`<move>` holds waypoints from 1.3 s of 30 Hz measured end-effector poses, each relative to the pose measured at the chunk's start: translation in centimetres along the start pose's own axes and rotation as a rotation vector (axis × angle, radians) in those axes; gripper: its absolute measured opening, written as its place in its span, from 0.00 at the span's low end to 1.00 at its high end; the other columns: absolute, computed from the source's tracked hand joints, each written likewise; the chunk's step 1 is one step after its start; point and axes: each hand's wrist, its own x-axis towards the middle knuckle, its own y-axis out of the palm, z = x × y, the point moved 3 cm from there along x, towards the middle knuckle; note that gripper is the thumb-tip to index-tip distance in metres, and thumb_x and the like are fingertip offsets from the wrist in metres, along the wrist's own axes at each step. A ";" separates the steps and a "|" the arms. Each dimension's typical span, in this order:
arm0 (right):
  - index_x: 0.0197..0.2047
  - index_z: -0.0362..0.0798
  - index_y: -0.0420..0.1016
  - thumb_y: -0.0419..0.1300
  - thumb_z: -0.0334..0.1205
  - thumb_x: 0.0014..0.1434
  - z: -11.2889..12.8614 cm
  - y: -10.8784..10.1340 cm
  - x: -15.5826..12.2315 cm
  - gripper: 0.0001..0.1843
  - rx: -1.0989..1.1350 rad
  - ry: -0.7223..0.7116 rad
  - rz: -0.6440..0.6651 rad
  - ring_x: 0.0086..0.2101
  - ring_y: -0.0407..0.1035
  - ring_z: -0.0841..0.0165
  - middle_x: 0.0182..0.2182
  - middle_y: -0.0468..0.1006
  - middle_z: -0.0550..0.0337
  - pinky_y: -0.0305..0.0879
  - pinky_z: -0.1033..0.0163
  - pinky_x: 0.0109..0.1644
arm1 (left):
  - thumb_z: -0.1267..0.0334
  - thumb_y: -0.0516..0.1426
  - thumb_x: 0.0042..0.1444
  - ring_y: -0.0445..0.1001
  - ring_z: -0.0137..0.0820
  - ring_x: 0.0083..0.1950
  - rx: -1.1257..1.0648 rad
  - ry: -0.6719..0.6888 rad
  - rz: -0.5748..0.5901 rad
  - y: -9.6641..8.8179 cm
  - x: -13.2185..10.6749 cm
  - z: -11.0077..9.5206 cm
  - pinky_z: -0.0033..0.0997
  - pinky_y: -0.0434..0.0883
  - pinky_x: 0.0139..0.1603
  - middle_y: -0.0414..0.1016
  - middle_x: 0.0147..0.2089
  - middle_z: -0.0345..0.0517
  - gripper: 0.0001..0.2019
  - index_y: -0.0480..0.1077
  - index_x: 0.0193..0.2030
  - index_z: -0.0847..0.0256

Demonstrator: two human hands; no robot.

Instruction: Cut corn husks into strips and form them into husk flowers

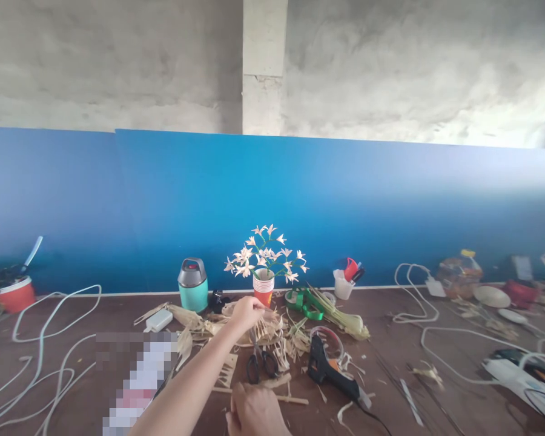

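My left hand [249,313] reaches forward over a heap of dried corn husk pieces [270,327], its fingertips drawn together near the front of the red and white paper cups [264,289]. Whatever it pinches is too small to tell. Pale husk flowers on green stems [266,254] stand in the cups. Close to me, my right hand [257,409] is curled with its back up; its fingers hide what they hold. Between both hands lie black-handled scissors [261,365]. A thin stick [293,400] passes beside my right hand. To the right rests a black and orange glue gun [331,370].
Behind the cups runs a blue partition [186,181]. A teal container [193,287] and white adapter [158,320] stand left. Green tape [311,304], a husk bundle [345,318] and a white pen cup [343,284] are right. White cables [45,339] loop across the brown table [390,387].
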 end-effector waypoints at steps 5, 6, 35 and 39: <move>0.40 0.44 0.74 0.56 0.32 0.50 0.0 0.1 0.0 0.13 0.002 0.030 0.013 0.38 0.76 0.55 0.36 0.80 0.47 0.65 0.61 0.34 | 0.71 0.56 0.47 0.77 0.34 0.38 -0.066 -0.024 -0.075 -0.1 0.3 0.8 0.28 0.68 0.40 0.81 0.37 0.48 0.10 0.78 0.35 0.62; 0.40 0.43 0.74 0.56 0.31 0.49 -0.1 0.2 0.0 0.13 -0.001 0.028 0.012 0.37 0.76 0.55 0.36 0.80 0.47 0.65 0.61 0.34 | 0.71 0.56 0.47 0.76 0.34 0.39 -0.076 -0.021 -0.096 -0.1 0.4 0.7 0.29 0.68 0.42 0.80 0.39 0.48 0.10 0.77 0.35 0.62; 0.34 0.46 0.69 0.50 0.28 0.57 -2.0 -0.9 -0.9 0.08 0.196 -0.067 -0.505 0.31 0.71 0.67 0.29 0.76 0.58 0.57 0.68 0.32 | 0.74 0.54 0.45 0.70 0.41 0.52 0.002 -0.005 -0.112 -3.3 -13.3 4.0 0.39 0.62 0.54 0.77 0.46 0.49 0.17 0.75 0.42 0.58; 0.45 0.47 0.69 0.50 0.24 0.55 -3.1 -0.9 -0.7 0.17 0.179 -0.012 -0.518 0.41 0.68 0.62 0.39 0.74 0.54 0.61 0.62 0.43 | 0.68 0.54 0.52 0.71 0.40 0.50 0.052 0.075 -0.035 -2.5 -14.5 3.5 0.38 0.63 0.52 0.78 0.45 0.47 0.12 0.75 0.41 0.54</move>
